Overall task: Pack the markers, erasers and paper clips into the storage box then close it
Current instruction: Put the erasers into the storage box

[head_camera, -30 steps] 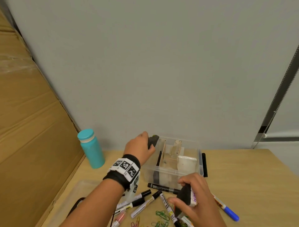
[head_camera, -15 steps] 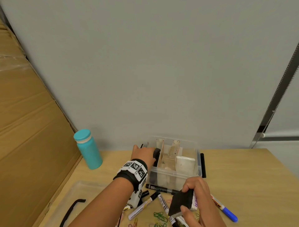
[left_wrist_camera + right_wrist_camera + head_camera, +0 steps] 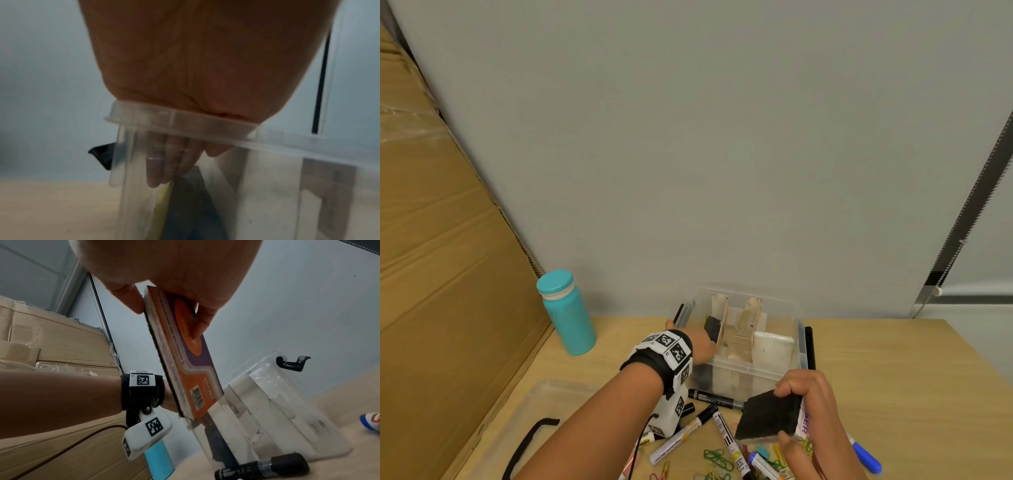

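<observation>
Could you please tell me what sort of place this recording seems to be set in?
Probably an office storeroom or supply corner: large brown cardboard cartons are stacked beside a light wooden desk, against a bare grey wall, with whiteboard markers and coloured paper clips scattered about.

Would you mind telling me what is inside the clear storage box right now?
Inside the storage box: cardboard dividers, a white block, and a dark eraser under the left hand's fingers. The box floor is mostly hidden.
</observation>
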The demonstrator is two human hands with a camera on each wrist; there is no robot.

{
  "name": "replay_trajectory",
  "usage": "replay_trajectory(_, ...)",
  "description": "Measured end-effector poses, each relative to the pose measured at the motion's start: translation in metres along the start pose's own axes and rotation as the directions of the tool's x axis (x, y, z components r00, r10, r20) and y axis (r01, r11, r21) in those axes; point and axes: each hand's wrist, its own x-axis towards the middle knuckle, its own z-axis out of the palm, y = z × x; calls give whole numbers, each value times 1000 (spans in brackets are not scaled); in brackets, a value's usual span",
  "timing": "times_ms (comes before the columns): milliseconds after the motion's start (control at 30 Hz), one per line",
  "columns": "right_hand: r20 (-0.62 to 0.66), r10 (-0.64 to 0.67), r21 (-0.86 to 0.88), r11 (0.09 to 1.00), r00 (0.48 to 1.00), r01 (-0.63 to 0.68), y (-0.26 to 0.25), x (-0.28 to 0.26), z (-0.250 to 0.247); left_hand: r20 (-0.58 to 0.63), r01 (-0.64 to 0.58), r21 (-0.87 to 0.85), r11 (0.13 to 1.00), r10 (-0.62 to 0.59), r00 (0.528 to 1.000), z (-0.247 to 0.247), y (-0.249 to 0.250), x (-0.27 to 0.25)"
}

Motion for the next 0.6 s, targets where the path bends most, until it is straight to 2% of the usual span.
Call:
replay_trajectory(100, 5, -200, -169, 966, 980, 198, -9, -6, -2, 9, 16, -4, 1000, -16, 1000, -1, 1, -2)
replay_trajectory(167, -7, -226, -151, 963, 974, 222, -14, -9, -2, 35, 26, 3, 1000, -26, 999, 0, -1, 2)
replay_trajectory(300, -19, -252, -95, 964, 968, 249, -19, -10, -5, 27, 36, 14, 999, -37, 999, 3, -1, 4)
replay_trajectory(433, -24, -225, -27, 974, 974, 225, -30, -6, -10, -32, -19, 15, 1000, 19, 999, 3, -7, -3)
replay_trajectory(600, -2, -214, -62, 975, 977, 213, -39, 20, -3, -83, -78, 25, 997, 80, 993, 3, -13, -16)
